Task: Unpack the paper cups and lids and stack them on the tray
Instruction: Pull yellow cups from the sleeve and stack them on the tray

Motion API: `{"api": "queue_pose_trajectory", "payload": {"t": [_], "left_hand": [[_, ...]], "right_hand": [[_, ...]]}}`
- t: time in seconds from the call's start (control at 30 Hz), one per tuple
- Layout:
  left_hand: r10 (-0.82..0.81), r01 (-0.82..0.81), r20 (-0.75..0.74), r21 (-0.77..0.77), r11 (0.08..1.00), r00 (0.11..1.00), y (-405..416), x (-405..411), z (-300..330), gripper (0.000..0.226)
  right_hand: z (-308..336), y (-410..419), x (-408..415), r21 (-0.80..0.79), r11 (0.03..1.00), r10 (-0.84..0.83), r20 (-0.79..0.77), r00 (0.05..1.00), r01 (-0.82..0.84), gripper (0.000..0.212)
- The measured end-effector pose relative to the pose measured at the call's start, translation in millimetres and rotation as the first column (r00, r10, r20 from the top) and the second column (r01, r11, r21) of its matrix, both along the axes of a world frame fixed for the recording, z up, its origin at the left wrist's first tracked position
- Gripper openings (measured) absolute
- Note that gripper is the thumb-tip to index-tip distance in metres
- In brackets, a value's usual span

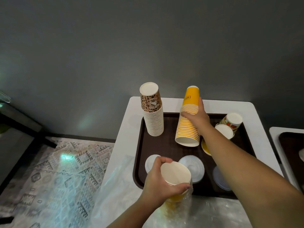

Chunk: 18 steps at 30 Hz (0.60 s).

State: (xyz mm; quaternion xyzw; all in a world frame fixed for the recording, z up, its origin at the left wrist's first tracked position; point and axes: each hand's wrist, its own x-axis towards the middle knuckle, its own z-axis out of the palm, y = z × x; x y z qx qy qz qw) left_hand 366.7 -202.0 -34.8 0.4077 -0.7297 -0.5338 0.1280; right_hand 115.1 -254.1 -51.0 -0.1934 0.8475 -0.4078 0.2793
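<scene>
- A white table (125, 129) carries a dark brown tray (166, 145), and a clear plastic wrapper (118, 191) spills over the table's near-left edge.
- On the tray's far left stands an upright inverted leopard-print cup stack (152, 111), untouched and well apart from both hands.
- The yellow cup stack (188, 124) is the thing in play: inverted, its long axis tilted with the top leaning away to the right, and its open rim looks raised off the tray on the near side.
- The right hand (196, 116) is the nearer one, fingers wrapped around the stack's middle from the right side; I judge that bringing the stack upright and seating the rim flat is what the next move turns on.
- The left hand (162, 181) grips a second bundle of yellow cups (176, 173) at the tray's near edge, mouth up, fingers curled around its rim, the lower part inside the wrapper.
- White lids (192, 167) lie flat on the tray just beyond that hand, with clear lids (220, 180) at the near right under the right forearm.
- A short patterned cup stack (230, 124) sits in the far right corner, behind the right wrist.
</scene>
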Motion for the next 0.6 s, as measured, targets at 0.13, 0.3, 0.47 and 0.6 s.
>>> {"api": "queue_pose_trajectory", "payload": {"t": [0.13,0.3,0.47,0.6], "left_hand": [[0.0,0.0,0.005,-0.008,1.0,1.0,-0.3,0.2,-0.3,0.078],[-0.006,0.006,-0.002,-0.015,1.0,1.0,0.1,2.0,-0.4,0.07],[0.012,-0.012,-0.041,0.011,1.0,0.999,2.5,1.4,-0.5,0.069],[0.017,-0.017,-0.044,-0.004,1.0,0.999,4.2,0.7,0.5,0.075]], "right_hand": [[33.1,-2.5,-6.9,-0.158,0.987,-0.016,0.005,1.0,0.016,0.101],[83.3,13.8,-26.3,-0.355,0.933,-0.051,0.04,0.998,0.061,0.103],[109.3,44.7,-48.3,-0.432,0.892,-0.17,-0.042,0.985,0.135,0.099],[107.7,67.6,-56.3,-0.459,0.863,-0.285,-0.095,0.954,0.213,0.098]]}}
